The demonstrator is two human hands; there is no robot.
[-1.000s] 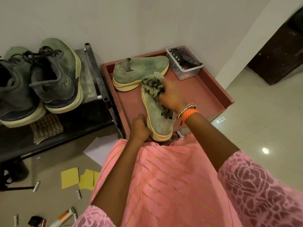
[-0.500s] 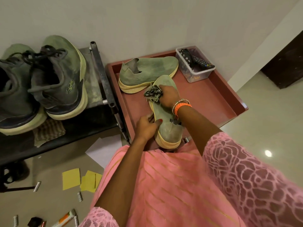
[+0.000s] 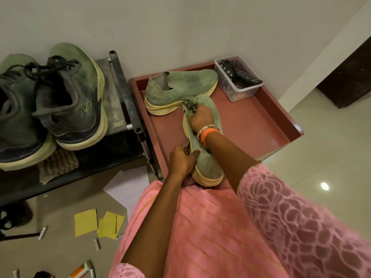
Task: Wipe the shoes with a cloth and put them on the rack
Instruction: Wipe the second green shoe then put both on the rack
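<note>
A green slip-on shoe [image 3: 206, 163] with a yellow sole lies on the red tray [image 3: 259, 125], heel toward me. My left hand [image 3: 182, 159] grips its heel collar, thumb on top. My right hand [image 3: 200, 118] holds a dark speckled cloth [image 3: 189, 107] bunched against the shoe's left front side. The second green slip-on shoe [image 3: 180, 91] lies on its side at the tray's back. To the left stands the black shoe rack [image 3: 120, 93], and a pair of green lace-up sneakers [image 3: 68, 97] sits on its top shelf.
A clear plastic box [image 3: 234, 87] holding remotes sits in the tray's back right corner. A folded checked cloth [image 3: 56, 165] lies under the sneakers. Yellow paper pieces [image 3: 86, 221], batteries and small items litter the floor on the left. Wall behind; tiled floor to the right.
My right hand has slid the cloth from the shoe's toe back along its left side, then slightly forward. My left hand shifted from the sole edge onto the heel collar. The camera view moved a little.
</note>
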